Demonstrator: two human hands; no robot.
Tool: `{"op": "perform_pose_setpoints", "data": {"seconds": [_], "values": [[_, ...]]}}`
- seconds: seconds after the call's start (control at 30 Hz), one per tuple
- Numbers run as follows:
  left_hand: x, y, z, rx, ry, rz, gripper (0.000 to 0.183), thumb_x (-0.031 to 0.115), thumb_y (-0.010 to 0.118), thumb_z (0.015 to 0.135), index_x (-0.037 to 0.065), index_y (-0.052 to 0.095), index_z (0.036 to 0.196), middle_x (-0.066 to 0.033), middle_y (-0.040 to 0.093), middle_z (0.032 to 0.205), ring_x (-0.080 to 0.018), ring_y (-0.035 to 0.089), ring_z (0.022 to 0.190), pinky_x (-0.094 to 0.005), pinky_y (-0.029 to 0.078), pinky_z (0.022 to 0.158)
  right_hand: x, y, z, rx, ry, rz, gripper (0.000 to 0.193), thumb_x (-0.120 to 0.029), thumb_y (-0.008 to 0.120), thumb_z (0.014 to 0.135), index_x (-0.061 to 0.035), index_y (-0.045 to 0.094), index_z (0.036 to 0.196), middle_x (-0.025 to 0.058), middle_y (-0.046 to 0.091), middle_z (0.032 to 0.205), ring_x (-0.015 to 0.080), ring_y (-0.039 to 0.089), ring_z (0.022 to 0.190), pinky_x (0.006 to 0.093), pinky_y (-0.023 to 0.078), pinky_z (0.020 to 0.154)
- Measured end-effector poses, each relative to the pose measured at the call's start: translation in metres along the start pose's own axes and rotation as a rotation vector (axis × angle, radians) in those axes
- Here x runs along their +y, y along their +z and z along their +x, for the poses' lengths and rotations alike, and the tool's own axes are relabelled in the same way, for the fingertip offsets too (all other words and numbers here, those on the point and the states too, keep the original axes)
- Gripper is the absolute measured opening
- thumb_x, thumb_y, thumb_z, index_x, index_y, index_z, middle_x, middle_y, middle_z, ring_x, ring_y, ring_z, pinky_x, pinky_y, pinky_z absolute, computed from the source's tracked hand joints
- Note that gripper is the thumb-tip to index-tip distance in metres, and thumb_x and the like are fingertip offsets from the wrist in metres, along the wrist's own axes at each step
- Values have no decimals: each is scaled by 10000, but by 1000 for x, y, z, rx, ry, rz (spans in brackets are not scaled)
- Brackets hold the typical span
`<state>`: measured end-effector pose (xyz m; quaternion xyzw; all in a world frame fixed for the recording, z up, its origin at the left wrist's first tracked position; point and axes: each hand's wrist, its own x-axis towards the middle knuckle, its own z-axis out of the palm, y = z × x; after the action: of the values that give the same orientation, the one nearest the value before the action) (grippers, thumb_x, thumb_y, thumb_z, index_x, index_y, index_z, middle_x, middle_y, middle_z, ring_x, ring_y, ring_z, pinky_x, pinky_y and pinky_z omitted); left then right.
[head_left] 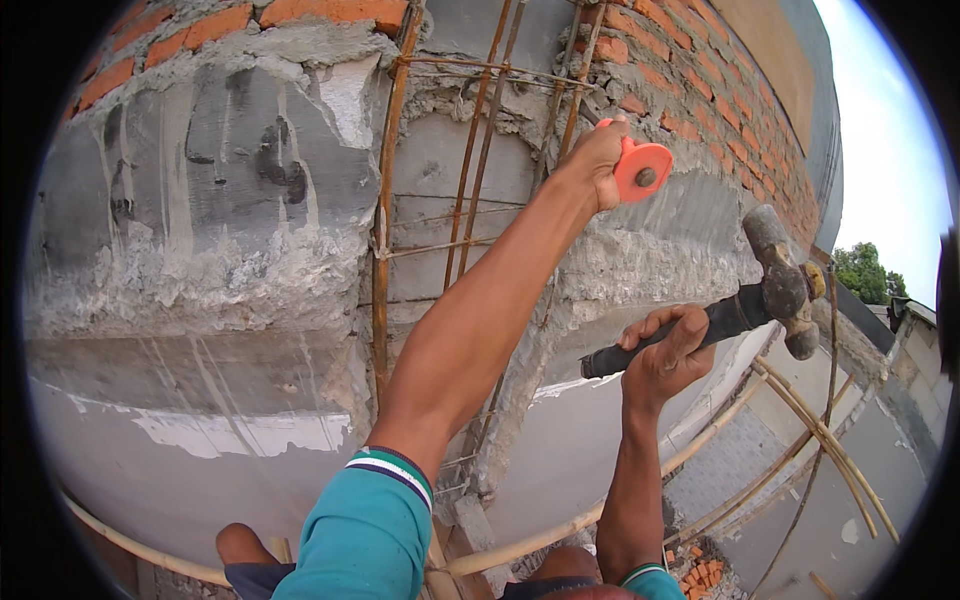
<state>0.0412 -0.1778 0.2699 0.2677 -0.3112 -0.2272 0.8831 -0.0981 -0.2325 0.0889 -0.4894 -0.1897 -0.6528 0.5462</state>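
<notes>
Rough concrete wall [200,180], rusty rebar [382,290], left hand [598,165] gripping orange-guarded chisel [646,176], right hand [668,362] gripping black-handled hammer [738,312]

Your view: bright daylight; sky [890,130] washes near-white at right; fisheye bows brick wall [720,90]; corners black; your hammer [735,312] sharp.

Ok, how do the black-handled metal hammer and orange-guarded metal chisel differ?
The black-handled metal hammer shows sideways; the orange-guarded metal chisel points its blunt end toward the camera. The hammer's head is bulky, the chisel's visible end small. The right hand holds the hammer, the left hand the chisel. Both show metal.
</notes>
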Motion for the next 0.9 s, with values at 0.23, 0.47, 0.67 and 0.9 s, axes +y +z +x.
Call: {"op": "perform_pose_setpoints", "data": {"seconds": [0.23,0.47,0.67,0.9], "values": [[18,-9,20,-308,-134,-217,299,331,413,1128,72,558,1161,-118,669,1122,-254,719,945,-501,645,879,23,14,24,-151,254,-211,476,-421,597,1055,-31,474,813,9,442,588,90,478,462,252,441,414],[12,-11,31,-249,-10,-228,276,306,395,1133,77,491,1253,-130,650,1133,-261,711,969,-494,636,930,10,25,39,-213,315,-153,468,-435,608,1049,-58,469,808,21,473,602,75,461,426,257,427,387],[-34,4,-16,283,28,385,366,374,389,1104,38,498,1198,-134,571,1174,-238,652,909,-475,596,825,-6,-23,10,-46,387,12,513,-544,543,1047,-61,454,900,43,456,612,129,489,413,293,461,390],[-106,-49,-136,109,-203,530,314,382,523,1071,69,528,1077,-32,605,876,-110,610,736,-308,566,642,-21,-78,-61,188,389,80,537,-580,492,1055,-54,447,953,69,475,650,172,500,435,348,498,422]]}}
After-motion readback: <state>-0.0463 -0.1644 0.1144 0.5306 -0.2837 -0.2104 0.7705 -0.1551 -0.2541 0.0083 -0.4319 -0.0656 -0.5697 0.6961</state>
